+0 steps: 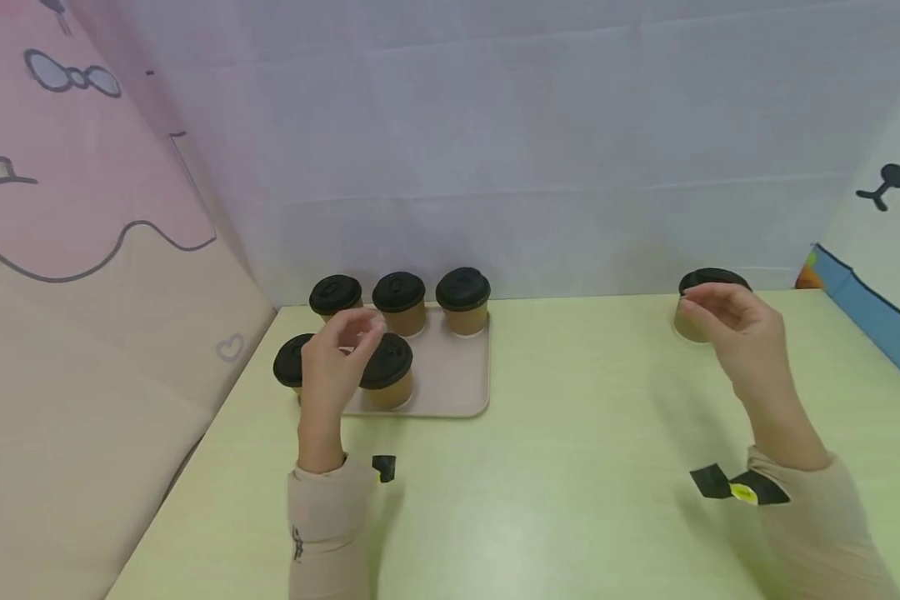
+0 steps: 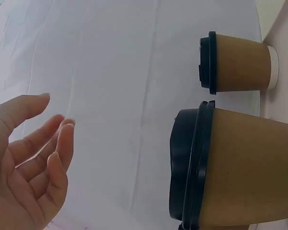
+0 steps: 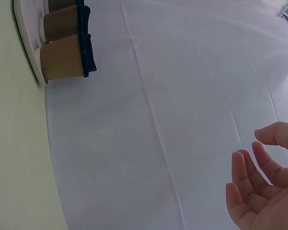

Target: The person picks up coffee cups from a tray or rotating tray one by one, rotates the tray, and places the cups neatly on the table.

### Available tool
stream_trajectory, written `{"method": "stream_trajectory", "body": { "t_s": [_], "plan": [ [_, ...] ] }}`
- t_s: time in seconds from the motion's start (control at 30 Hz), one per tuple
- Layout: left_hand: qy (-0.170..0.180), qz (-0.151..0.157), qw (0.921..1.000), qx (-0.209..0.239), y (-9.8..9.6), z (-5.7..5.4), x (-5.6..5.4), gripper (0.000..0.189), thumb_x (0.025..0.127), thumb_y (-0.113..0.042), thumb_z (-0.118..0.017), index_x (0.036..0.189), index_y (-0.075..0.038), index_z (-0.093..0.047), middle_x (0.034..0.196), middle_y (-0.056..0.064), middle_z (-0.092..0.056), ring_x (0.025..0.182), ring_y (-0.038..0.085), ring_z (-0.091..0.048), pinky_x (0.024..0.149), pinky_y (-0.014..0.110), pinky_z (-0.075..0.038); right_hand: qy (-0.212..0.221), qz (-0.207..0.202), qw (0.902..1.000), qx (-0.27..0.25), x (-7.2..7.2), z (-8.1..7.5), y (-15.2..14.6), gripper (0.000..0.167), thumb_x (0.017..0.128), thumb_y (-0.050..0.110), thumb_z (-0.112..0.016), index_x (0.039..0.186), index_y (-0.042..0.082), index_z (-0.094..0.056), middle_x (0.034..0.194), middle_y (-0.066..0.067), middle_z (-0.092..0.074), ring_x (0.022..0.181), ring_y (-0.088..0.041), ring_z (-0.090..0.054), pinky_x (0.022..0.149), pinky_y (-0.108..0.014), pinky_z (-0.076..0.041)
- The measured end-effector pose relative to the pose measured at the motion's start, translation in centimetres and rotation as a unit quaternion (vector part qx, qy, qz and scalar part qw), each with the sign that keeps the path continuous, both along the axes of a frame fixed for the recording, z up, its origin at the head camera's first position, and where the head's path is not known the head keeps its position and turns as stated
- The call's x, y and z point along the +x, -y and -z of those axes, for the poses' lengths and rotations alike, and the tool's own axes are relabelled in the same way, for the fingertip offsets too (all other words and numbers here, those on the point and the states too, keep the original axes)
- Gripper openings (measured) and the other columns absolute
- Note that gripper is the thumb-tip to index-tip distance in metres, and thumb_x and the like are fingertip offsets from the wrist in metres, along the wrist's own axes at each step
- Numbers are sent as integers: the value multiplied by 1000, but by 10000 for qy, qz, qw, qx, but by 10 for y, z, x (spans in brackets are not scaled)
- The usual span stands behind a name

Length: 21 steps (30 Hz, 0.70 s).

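Note:
My left hand (image 1: 333,362) hovers above the front of a pale tray (image 1: 461,375), fingers loosely bent, with nothing between thumb and fingertips. On the tray stand several brown paper cups with black lids; one cup (image 1: 392,392) sits just right of this hand, and another (image 1: 292,364) is partly hidden behind it. The left wrist view puts a large cup (image 2: 249,167) well apart from the fingers. Over at the right, my right hand (image 1: 750,337) is raised, loosely curved and holding nothing. It overlaps a lone lidded cup (image 1: 690,325) on the table in the head view.
Behind the table (image 1: 570,467) hangs a white cloth wall (image 1: 570,167), with printed panels at both sides. Black tape pieces (image 1: 711,482) lie near the right sleeve, and another tape piece (image 1: 384,468) is beside the left sleeve.

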<state>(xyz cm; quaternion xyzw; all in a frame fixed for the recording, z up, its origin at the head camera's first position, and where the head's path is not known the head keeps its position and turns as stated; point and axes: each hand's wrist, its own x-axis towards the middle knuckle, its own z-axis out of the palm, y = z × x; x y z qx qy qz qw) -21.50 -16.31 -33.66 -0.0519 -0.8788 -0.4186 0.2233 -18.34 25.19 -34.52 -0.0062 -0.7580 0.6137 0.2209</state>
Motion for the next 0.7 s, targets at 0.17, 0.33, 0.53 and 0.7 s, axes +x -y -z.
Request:
{"method": "stream_trajectory", "body": {
  "t_s": [0.17, 0.33, 0.53, 0.7],
  "plan": [
    [43, 51, 9993, 374, -3, 1, -2, 36, 84, -25, -66, 117, -11, -58, 107, 7, -64, 87, 19, -61, 70, 25, -45, 25, 209, 9974, 694, 6, -1, -2, 15, 86, 14, -63, 100, 18, -62, 90, 27, -60, 86, 11, -55, 74, -2, -39],
    [324, 220, 9989, 255, -4, 2, -2, 53, 83, -22, -68, 130, -12, -45, 126, 10, -48, 105, 24, -55, 80, 37, -48, 79, 342, 9947, 969, 9, -2, 0, 18, 87, 19, -63, 103, 12, -61, 89, 29, -58, 86, 12, -55, 75, -2, -39],
    [801, 501, 9948, -374, 1, 5, 0, 74, 82, -26, -69, 141, -11, -27, 143, 12, -27, 129, 28, -34, 103, 48, -35, -35, 376, 9939, 1040, 11, -3, 3, 17, 86, 18, -64, 101, 12, -61, 87, 29, -58, 84, 12, -54, 74, -2, -39],
    [1283, 464, 9885, -650, 12, 16, 5, 84, 82, -30, -68, 144, -7, -17, 148, 18, -15, 136, 35, -21, 106, 53, -28, -95, 373, 9931, 1106, 11, -4, 4, 18, 86, 18, -64, 101, 10, -61, 88, 30, -58, 84, 12, -54, 74, -2, -38]
  ]
}}
